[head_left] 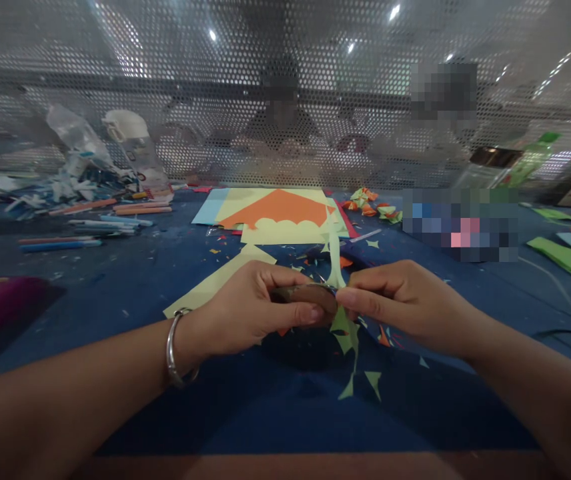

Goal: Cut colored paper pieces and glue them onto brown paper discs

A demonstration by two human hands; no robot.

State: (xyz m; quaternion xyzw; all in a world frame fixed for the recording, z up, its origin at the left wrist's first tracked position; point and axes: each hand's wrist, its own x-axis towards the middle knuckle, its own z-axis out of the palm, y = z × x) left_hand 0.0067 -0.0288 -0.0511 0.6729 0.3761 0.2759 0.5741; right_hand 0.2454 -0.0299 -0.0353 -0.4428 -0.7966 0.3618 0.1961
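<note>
Head view: left hand (253, 307), silver bracelet (171, 350) at the wrist, has its grip closed on a brown disc (323, 297), thumb across the near face, fingers behind, disc tilted and held above the near middle of the counter (215, 417). Right hand (410, 300) grip is pinched nearly shut on the disc's right edge; can't tell whether the pale paper strip (334, 248) rising just there is caught in it too. Paper scraps (373, 382), green and orange, lie under and around the hands, mostly to the right. Pale yellow sheet (193, 293) just beyond the left hand, partly hidden by it. Farther off, middle: stacked sheets with an orange paper (278, 208) on them, its near edge cut wavy; crumpled paper pieces (365, 203) right of the stack. Left side: purple case (8, 307) near, then pens (60, 246) in loose piles, then a white-lidded bottle (133, 150) far. Right side: green paper (565, 258), a thin pale cable (558, 293), and far off a brown-lidded jar (495, 159) beside a green-capped bottle (533, 160). Perforated screen (205, 87) runs across the far side, dim figures visible in it. Blurred patch far right, contents unreadable.
</note>
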